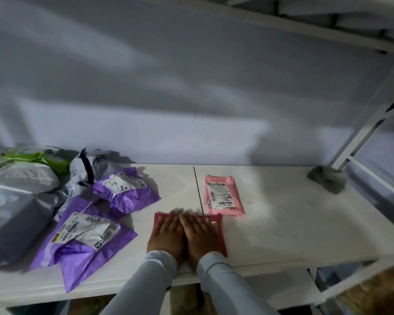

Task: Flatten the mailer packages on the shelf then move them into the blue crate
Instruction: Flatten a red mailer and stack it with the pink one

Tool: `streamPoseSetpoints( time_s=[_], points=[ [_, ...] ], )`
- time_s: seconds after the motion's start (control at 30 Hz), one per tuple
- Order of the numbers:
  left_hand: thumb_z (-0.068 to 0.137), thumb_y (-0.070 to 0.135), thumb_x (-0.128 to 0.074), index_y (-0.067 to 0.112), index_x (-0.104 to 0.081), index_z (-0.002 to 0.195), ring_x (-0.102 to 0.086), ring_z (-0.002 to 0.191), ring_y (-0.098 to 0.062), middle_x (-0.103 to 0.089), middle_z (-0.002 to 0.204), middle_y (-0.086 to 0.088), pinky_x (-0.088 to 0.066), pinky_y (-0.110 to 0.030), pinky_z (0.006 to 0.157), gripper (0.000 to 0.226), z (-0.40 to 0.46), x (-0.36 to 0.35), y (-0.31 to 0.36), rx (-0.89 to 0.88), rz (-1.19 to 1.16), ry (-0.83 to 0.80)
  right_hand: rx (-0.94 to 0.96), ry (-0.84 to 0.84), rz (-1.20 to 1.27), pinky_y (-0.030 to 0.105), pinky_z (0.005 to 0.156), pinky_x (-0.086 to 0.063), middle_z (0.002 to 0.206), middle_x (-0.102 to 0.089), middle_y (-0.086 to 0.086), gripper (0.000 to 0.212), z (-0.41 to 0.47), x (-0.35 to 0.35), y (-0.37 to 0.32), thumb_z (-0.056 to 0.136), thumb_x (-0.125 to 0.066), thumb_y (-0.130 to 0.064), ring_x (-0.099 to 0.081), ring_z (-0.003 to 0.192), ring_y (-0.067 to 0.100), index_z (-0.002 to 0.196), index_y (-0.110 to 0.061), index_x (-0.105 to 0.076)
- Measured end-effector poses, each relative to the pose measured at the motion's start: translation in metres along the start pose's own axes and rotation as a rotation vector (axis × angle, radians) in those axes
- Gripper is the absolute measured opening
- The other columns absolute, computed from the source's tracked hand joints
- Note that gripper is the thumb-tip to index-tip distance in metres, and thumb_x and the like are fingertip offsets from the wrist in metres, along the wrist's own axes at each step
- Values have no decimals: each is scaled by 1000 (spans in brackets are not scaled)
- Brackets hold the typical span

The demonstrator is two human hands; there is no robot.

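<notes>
Sleeves being held side by side at shelf (271, 223) front | red mailer (221, 242) being pressed flat under left hand (166, 233) and right hand (200, 233), fingers straight | long axis pointing away; pink mailer (224, 195) lying just beyond, right hand nearer | blue crate unseen

Nothing here reads cleanly for me. The pink mailer (224, 196) just beyond my right hand (201, 235) carries a white shipping label (221, 195) with a barcode and small print, blurred. The purple mailers (84, 244) off my left hand (166, 235) bear labels equally unreadable.
</notes>
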State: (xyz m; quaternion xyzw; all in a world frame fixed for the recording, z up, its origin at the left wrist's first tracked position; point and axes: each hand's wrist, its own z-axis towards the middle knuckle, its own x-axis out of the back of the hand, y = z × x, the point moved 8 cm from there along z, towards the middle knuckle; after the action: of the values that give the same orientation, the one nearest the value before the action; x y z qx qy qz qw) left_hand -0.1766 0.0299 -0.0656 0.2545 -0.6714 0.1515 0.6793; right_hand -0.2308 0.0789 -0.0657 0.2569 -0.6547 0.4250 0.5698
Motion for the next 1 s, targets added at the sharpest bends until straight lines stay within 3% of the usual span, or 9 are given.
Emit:
streamPoseSetpoints(
  time_s=[0.07,0.13,0.2,0.3,0.43,0.5,0.67,0.8,1.0],
  points=[
    [94,35,-19,19,0,152,6,148,-16,3,160,3,5,-35,117,63,-2,-1,-3,8,-7,14,-2,9,-47,36,98,-47,130,-60,-11,53,-4,5,2,81,-39,-34,-57,121,12,132,-32,-52],
    [94,34,-17,19,2,152,6,148,-15,6,160,5,5,-35,118,62,-2,0,-4,3,8,18,42,-21,-86,38,116,-23,153,-31,-9,58,1,0,1,91,-32,-31,-28,143,14,148,-31,-24],
    [97,33,-24,21,4,152,8,147,-15,9,159,6,4,-36,119,63,-1,-1,-5,15,-14,10,58,-92,-66,36,119,-4,160,-7,-9,61,1,-8,1,92,-15,-37,-4,148,13,151,-31,-4],
    [98,34,-24,24,5,152,11,147,-15,12,159,6,5,-37,119,62,1,-3,-5,13,-31,-4,23,-59,-30,33,118,-3,160,-6,-7,82,2,-4,5,72,3,-44,-4,148,13,152,-28,-4],
    [99,39,-20,26,5,152,13,146,-15,14,159,6,5,-38,120,59,2,-1,-6,24,-43,-11,13,-50,-48,32,118,-4,160,-6,-5,69,4,-6,8,85,-9,-40,-3,148,13,152,-24,-8],
    [100,40,-19,26,4,152,12,147,-15,12,159,6,4,-38,120,59,2,0,-7,33,-47,6,0,-47,-60,32,118,-5,160,-9,-4,79,4,-4,8,76,-2,-44,-6,148,14,152,-24,-14],
    [99,44,-20,28,1,152,9,147,-17,9,160,6,4,-38,120,59,1,2,-8,51,-50,35,-87,37,-123,40,106,-37,141,-51,-3,64,2,7,13,77,-26,-41,-51,128,20,132,-28,-55],
    [97,48,-20,29,1,151,8,148,-18,7,160,6,5,-38,120,61,-2,3,-12,93,-51,66,-63,-49,-138,44,119,3,160,-9,-4,78,0,-5,16,75,-1,-48,-6,148,24,150,-32,-15],
    [96,52,-20,33,3,151,8,148,-18,8,160,7,4,-36,118,62,-3,2,-18,151,-88,90,-84,-24,-140,42,117,9,161,-3,-3,80,1,-4,19,73,6,-49,0,148,23,151,-35,-9]
  ],
)
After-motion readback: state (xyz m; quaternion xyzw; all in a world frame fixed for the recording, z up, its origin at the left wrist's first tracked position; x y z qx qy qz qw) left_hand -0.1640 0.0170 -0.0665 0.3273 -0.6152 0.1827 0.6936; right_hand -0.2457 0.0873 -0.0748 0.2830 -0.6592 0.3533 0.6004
